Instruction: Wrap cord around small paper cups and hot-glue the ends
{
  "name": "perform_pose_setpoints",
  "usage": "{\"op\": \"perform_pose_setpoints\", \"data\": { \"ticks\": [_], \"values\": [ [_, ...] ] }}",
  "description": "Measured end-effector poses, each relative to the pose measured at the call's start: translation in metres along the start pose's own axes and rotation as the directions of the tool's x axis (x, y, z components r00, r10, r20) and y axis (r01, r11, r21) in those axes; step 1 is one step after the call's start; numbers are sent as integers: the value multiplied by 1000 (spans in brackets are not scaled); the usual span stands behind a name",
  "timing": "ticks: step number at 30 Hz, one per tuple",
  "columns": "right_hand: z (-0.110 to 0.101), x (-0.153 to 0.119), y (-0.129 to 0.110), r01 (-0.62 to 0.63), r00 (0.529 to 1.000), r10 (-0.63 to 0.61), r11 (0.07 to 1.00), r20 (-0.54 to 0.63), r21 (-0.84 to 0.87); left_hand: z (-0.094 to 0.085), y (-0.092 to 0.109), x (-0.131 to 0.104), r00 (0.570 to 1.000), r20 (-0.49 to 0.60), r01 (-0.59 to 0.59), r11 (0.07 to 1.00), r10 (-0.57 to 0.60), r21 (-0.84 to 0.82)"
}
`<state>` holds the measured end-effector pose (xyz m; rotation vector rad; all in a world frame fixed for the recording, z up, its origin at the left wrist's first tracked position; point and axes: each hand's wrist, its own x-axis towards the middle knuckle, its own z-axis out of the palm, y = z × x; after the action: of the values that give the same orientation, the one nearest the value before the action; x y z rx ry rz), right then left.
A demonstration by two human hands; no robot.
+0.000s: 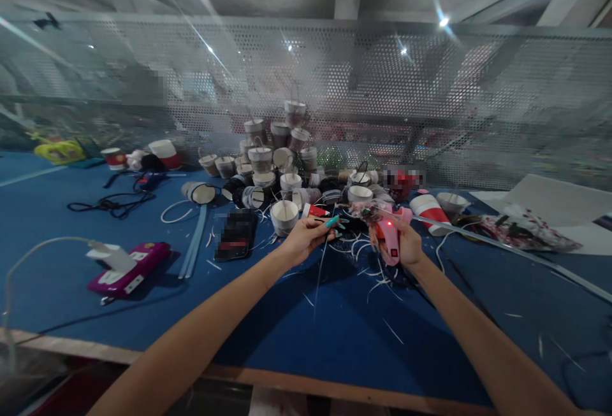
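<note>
My right hand [406, 244] is wrapped round the handle of a pink hot glue gun [393, 241], whose small red light is lit. A long translucent glue stick [507, 249] reaches from the back of the gun toward the right edge. To the left of the gun's nozzle, my left hand [306, 237], with turquoise nails, is closed in a pinch on a thin pale strand [320, 276] that hangs down toward the table. Just beyond my left hand stands an open white cup [284, 217]. Scraps of white cord [380, 279] lie below the gun.
Several small pails [261, 158] are stacked at the back against a perforated screen [229, 85]. Leftward lie a dark phone [236, 234], more glue sticks [195, 244] and a purple power strip [129, 269] with a white plug. A red-and-white cup [429, 213] lies right.
</note>
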<state>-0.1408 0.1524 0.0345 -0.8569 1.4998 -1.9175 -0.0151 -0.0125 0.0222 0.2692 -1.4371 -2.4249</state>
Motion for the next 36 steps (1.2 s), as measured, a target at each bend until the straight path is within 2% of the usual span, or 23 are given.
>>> {"op": "perform_pose_setpoints", "data": {
  "ticks": [8,12,19,27,30,32,34,35,36],
  "values": [
    [1,2,10,28,999,-25,996,-41,79,0,1,0,1000,-17,23,999,-23,-28],
    [3,2,7,7,999,-2,996,-54,91,0,1,0,1000,-12,-1,998,0,-68],
    [4,-5,-3,-18,996,7,993,-86,-120,-6,-4,6,999,-34,-23,996,20,-91],
    [3,-3,0,24,978,-67,977,-198,-214,-7,-2,7,997,-69,-24,993,16,-113],
    [-3,-1,3,86,945,-169,954,-280,-287,-7,1,5,998,-60,-41,992,34,-120],
    [-8,1,4,117,884,-285,901,-369,-417,-7,3,5,997,-58,-48,992,42,-115],
    [-13,1,3,104,799,-408,817,-442,-567,-7,3,5,997,-65,-50,992,42,-112],
    [-15,1,2,91,774,-447,779,-448,-621,-7,3,5,997,-70,-49,992,42,-112],
    [-17,1,1,87,778,-463,750,-426,-655,-7,3,5,997,-73,-49,992,41,-113]
  ]
}}
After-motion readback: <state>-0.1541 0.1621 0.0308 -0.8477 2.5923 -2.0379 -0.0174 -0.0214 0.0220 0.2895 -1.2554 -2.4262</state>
